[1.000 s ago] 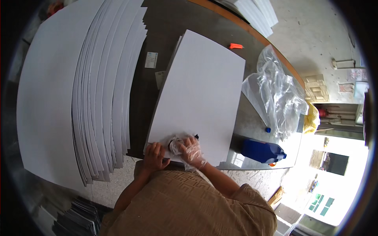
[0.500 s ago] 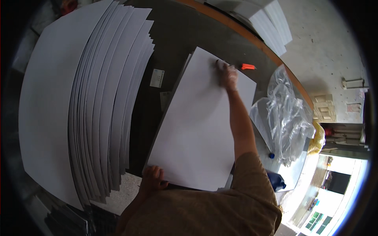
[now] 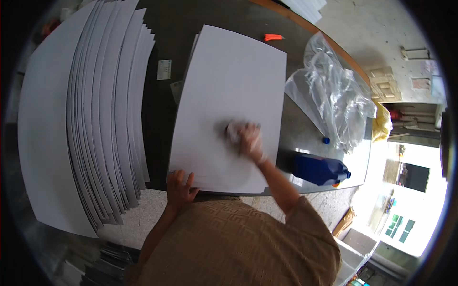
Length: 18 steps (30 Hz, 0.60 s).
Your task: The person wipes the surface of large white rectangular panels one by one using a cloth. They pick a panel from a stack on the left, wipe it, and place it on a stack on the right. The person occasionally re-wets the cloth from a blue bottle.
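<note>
Paper point(image 3: 234, 81), white and stacked, is laid on the dark table point(image 3: 160, 119) between a fanned pile point(image 3: 102, 114) at the left and crumpled clear plastic point(image 3: 334, 100) at the right. The right hand point(image 3: 250, 139), blurred but with fingers curled around a pale wad point(image 3: 232, 131), is now held over the nearer half instead of at the far edge as half a second ago, so a different stretch of surface is reached. The near left corner is touched by the left hand point(image 3: 180, 188), its fingers laid loosely, unclenched.
</note>
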Motion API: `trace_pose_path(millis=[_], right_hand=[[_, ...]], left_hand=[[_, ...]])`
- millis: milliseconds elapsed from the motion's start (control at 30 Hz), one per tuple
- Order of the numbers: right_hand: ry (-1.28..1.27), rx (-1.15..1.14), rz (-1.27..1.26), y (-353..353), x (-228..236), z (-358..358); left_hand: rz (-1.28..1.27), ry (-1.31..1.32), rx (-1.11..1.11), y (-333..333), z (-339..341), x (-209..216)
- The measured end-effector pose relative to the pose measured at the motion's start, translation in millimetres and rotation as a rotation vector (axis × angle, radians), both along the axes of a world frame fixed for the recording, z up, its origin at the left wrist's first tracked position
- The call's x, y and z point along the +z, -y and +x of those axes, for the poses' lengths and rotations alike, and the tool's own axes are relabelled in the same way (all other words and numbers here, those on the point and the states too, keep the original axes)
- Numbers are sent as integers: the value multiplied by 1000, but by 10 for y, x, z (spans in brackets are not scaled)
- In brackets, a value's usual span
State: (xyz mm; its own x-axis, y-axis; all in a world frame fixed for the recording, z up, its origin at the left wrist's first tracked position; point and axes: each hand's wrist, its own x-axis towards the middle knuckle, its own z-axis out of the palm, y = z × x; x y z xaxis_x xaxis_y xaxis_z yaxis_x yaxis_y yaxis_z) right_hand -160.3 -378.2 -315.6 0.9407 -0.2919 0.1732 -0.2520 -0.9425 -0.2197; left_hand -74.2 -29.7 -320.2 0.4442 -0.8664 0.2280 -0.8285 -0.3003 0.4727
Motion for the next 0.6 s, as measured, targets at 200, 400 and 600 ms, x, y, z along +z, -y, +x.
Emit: trace_pose_path(millis=[200, 400, 600], right_hand=[[-115, 67, 89, -949, 203, -912], [-38, 46, -9, 314, 215, -7], [78, -296, -358, 2885, -54, 1355]], left_hand=[[107, 24, -35, 91, 16, 195], [121, 22, 4, 65, -27, 167], [116, 28, 52, 107, -49, 272]])
